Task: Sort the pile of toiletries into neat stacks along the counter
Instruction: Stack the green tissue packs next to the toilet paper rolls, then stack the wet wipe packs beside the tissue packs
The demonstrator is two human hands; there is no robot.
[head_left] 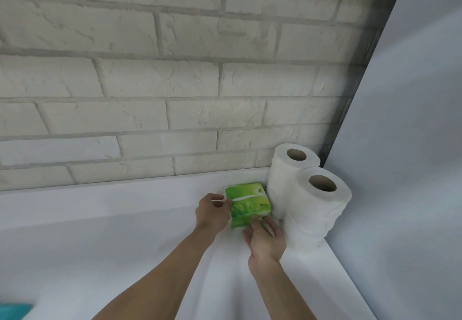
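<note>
A green tissue pack (247,203) lies on the white counter (112,219), just left of two stacks of white toilet rolls. The far stack (287,172) stands against the brick wall and the near stack (317,207) stands in front of it. My left hand (212,211) pinches the pack's left edge. My right hand (265,237) holds its near edge with thumb and fingers. The pack's underside is hidden.
A white brick wall (150,82) runs along the back of the counter. A pale panel (400,169) closes off the right side just beyond the rolls. A teal object (13,311) shows at the bottom left corner.
</note>
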